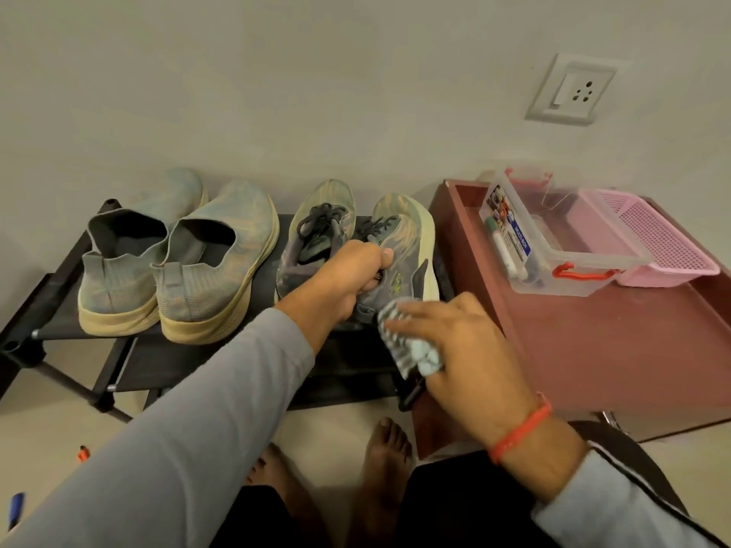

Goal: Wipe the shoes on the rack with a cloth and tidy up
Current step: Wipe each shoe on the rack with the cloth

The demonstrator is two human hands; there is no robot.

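A low black shoe rack [59, 330] stands against the wall with two pairs on its top shelf. My left hand [348, 276] grips the rightmost grey laced sneaker [403, 231] at its collar and tilts it. My right hand [455, 342] holds a crumpled grey-and-white cloth [411, 350] against the sneaker's heel side. Its partner sneaker [316, 227] lies beside it. A pair of grey knit slip-on shoes [197, 263] sits at the left of the shelf.
A maroon cabinet top [593, 350] adjoins the rack on the right, carrying a clear plastic box [553, 247] with a red latch and a pink basket [664, 243]. A wall socket [573, 89] is above. My bare feet [379, 460] are on the floor below.
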